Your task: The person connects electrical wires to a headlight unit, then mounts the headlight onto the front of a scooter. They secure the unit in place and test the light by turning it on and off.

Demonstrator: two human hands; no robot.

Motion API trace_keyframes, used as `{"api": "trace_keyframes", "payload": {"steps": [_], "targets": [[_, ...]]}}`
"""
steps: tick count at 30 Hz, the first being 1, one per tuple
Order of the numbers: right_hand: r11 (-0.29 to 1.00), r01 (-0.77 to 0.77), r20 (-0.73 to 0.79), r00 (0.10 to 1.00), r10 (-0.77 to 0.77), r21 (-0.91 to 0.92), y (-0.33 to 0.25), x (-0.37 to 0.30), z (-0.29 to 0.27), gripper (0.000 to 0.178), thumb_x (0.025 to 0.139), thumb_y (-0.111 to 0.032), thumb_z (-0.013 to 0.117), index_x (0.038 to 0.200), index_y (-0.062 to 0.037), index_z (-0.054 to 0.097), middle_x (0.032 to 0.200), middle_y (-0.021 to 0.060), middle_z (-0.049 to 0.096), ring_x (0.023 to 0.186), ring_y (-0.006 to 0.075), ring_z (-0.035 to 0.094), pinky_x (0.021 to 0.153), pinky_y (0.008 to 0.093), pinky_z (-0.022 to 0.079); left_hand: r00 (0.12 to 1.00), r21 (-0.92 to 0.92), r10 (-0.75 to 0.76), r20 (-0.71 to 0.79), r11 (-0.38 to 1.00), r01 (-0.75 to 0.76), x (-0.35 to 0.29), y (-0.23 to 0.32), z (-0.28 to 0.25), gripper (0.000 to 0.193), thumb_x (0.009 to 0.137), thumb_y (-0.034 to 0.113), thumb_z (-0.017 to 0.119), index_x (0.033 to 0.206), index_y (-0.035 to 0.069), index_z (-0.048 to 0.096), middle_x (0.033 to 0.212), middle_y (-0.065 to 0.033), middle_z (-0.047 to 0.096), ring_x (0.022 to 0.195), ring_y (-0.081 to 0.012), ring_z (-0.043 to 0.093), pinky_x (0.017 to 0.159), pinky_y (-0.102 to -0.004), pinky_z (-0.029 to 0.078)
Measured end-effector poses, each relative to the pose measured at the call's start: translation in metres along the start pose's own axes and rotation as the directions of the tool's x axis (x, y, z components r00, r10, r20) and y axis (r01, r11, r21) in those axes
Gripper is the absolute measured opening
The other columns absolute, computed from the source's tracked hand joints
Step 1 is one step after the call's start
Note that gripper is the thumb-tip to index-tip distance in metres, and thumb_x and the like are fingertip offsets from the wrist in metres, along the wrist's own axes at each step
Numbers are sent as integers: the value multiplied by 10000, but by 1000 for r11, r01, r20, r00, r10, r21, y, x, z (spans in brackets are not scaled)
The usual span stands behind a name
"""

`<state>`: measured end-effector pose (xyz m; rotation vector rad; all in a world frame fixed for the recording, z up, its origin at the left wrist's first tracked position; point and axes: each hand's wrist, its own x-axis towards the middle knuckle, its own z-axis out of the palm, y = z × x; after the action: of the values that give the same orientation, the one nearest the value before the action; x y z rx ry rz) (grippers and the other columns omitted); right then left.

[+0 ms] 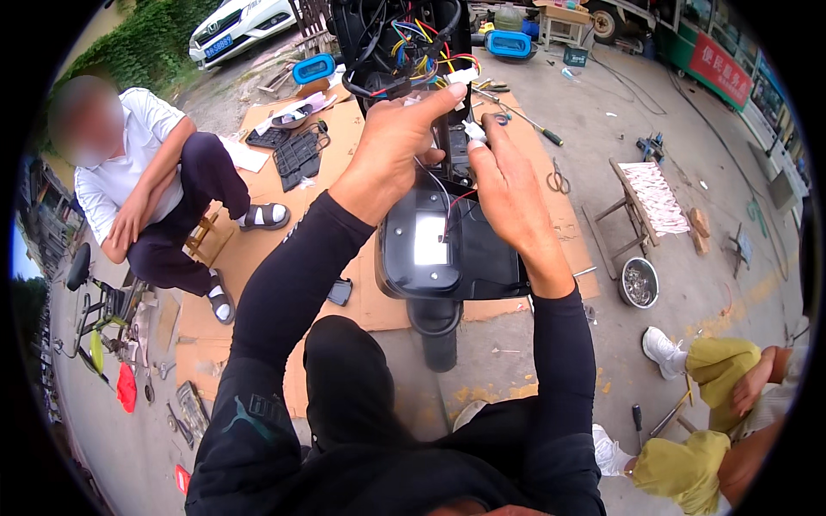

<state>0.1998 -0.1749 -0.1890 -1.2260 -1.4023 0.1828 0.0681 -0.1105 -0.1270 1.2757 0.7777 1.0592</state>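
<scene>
Right grip (509,176) pinches a small, blocky white connector (473,131); what the left grip (385,144) holds, I cannot tell.

Across the yard I could see a blue licence plate (218,43) with pale characters on the front of the white car (249,27), below a silver emblem (209,31) on its grille. Off to the right, a red sign (721,70) carried two lines of pale Chinese characters on the side of a green kiosk (673,58). Nearer me, the worker's black left sleeve (228,460) bore a teal leaping-animal logo (249,420) with dim block letters above it.
</scene>
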Motion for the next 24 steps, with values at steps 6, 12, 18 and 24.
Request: {"api": "trace_keyframes", "payload": {"steps": [6,12,18,24], "targets": [[963,-140,84,989,124,230,0,5,-8,337,1034,-199,579,1216,77,643,780,31,627,693,80,556,630,244,451,998,-39,-30,52,999,32,6,-4,-9,212,925,309,752,880,117,675,577,129,318,461,-29,269,540,-252,336],[842,-100,-126,973,194,529,10,8,1,248,996,-135,618,1122,74,661,843,65,707,696,98,637,616,236,500,986,-161,-46,161,984,72,9,-4,-16,145,965,241,679,919,107,653,574,129,337,449,-26,278,555,-242,337],[636,-98,-127,946,299,765,2,13,26,269,1019,-107,589,1240,46,601,955,74,675,798,126,656,701,244,527,996,-127,-7,92,992,18,5,-7,-10,92,953,194,679,963,109,647,591,127,372,450,-15,309,522,-239,351],[648,-87,-122,955,270,756,-7,20,31,272,1009,-97,604,1224,69,625,952,79,680,797,101,647,700,239,538,995,-111,-17,96,993,27,1,-6,-11,171,941,170,694,1098,105,676,712,119,524,492,-2,368,518,-234,327]]}}
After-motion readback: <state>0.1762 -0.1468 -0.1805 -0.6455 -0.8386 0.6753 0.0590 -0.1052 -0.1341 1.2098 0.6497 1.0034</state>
